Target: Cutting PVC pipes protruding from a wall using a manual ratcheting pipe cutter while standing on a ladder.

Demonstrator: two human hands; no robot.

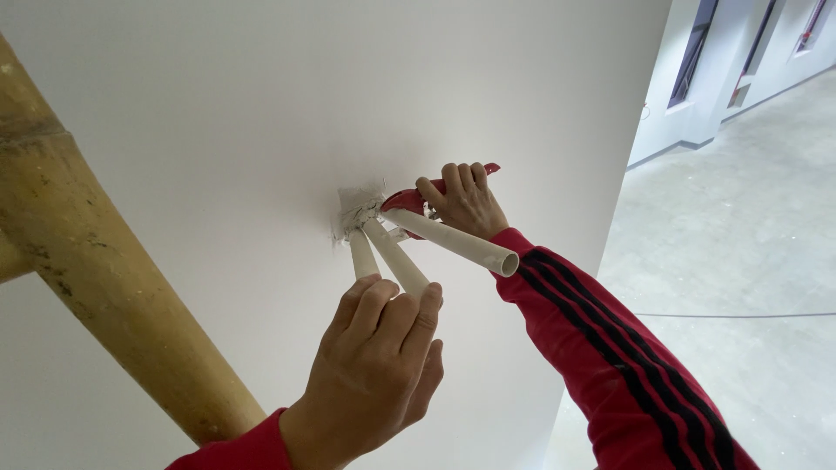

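While left hand point(374, 365) grips white pipe point(402, 265), right hand point(463, 202) clenches red cutter point(409, 200)

No packages, labels, signs or screens show anywhere in this view.

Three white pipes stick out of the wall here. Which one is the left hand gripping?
The left hand grips the middle pipe, closing over its free end. The left pipe runs beside it, its end hidden behind the fingers; the right pipe stands free with its open end showing.
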